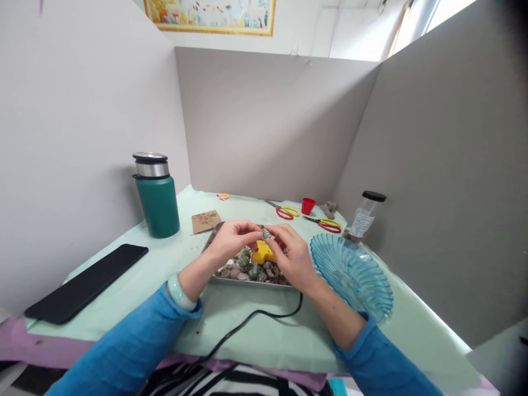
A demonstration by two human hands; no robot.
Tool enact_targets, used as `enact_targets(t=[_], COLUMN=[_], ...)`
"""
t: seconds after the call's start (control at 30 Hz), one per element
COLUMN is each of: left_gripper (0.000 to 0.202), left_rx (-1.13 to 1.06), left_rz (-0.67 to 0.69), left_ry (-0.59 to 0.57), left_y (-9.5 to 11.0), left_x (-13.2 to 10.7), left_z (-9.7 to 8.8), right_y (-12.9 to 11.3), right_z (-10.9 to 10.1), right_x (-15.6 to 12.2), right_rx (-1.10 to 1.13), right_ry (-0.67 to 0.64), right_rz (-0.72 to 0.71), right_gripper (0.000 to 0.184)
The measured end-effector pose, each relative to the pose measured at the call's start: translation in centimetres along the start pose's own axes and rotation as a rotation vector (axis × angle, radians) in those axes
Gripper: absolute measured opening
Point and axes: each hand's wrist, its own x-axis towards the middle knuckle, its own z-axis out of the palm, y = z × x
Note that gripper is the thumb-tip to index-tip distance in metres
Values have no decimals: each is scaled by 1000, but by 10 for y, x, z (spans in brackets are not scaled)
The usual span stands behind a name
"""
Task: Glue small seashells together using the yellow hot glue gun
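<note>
Over the tray, my left hand and my right hand meet with thumb and fingers pinched together. Between the fingertips is a small grey, patterned shell, partly covered by the fingers of my right hand. What my left fingertips pinch, right beside the shell, is too small to make out. Below them a shallow metal tray holds several shells and greenish, rounded pieces. A yellow glue gun lies on these, partly hidden by my right hand.
A black cord runs off the table's front edge. Left are a green bottle, a black mat and brown cardboard. Right are a blue glass plate and a jar. Scissors and a red cup lie behind.
</note>
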Motion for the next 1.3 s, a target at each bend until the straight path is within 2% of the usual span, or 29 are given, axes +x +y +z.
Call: enact_targets(t=[0.13,0.3,0.4,0.53,0.67,0.87,1.07,1.3], left_gripper=[26,25,24,22,21,21,18,17], left_rx=[-22,-132,-189,-260,-301,-321,-405,-487], left_rz=[0,-18,-31,-43,-58,-60,-97,-98], left_ry=[-39,-96,-121,-164,-203,-167,-209,-232], left_y=[-1,-1,-2,-2,-2,-6,-6,-4], left_x=[0,1,1,0,0,1,0,0], left_z=[-1,-2,-2,-2,-2,-3,-5,-6], right_y=[0,6,8,7,2,1,1,-1], right_z=[-1,0,1,1,0,0,0,-2], right_x=[2,4,4,3,1,1,1,5], right_rx=[76,276,349,333,215,180,336,449], right_ry=[-10,-36,-49,-39,22,130,29,11], right_rz=[42,230,289,275,193,177,261,332], right_gripper=[24,25,28,28,24,22,27,28])
